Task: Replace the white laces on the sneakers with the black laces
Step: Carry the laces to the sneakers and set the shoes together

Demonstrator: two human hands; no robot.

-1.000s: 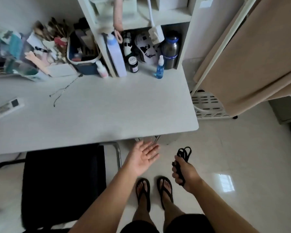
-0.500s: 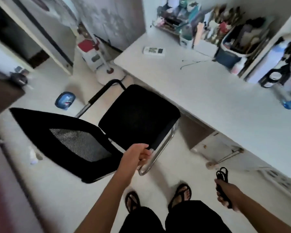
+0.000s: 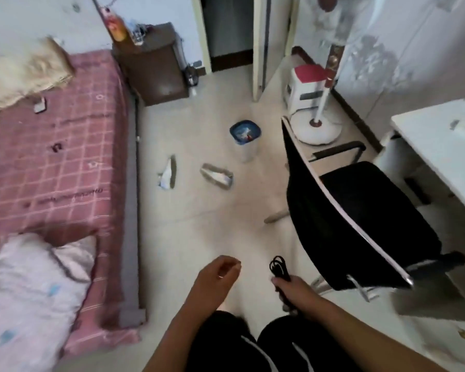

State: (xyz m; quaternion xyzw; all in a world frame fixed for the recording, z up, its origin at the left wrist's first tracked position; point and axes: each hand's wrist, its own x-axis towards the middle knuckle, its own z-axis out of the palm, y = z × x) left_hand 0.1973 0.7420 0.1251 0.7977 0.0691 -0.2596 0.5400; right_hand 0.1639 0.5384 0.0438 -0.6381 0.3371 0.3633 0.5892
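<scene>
On floor near bed edge, two sneakers (image 3: 193, 175) lying apart from each other, blurred: left one (image 3: 168, 173) tipped on its side just off the bed (image 3: 51, 167) edge, right one (image 3: 217, 176) near a blue-lidded bin (image 3: 245, 136). White laces appear in place on both, detail too soft to confirm. Bunched in right hand (image 3: 293, 287): black laces (image 3: 279, 268), fingers wrapped round the bundle, loops poking up above the fist. Left hand (image 3: 217, 276) holding nothing, fingers loosely curled, relaxed. Both hands well short of the sneakers, low in view above dark shorts. Black chair (image 3: 360, 218) pulled out from white desk (image 3: 440, 149) on right; fan base (image 3: 317, 130) and stool (image 3: 306, 84) beyond. Pillow (image 3: 24, 285) at near bed corner, small dark items on the pink cover. Progress judged: barely begun. Black laces fetched and in hand, nothing else done. Left: reach sneakers, unthread white laces from both, thread black ones through eyelets, tie. Probably heading to pick the sneakers up next, though not certain from this view.
</scene>
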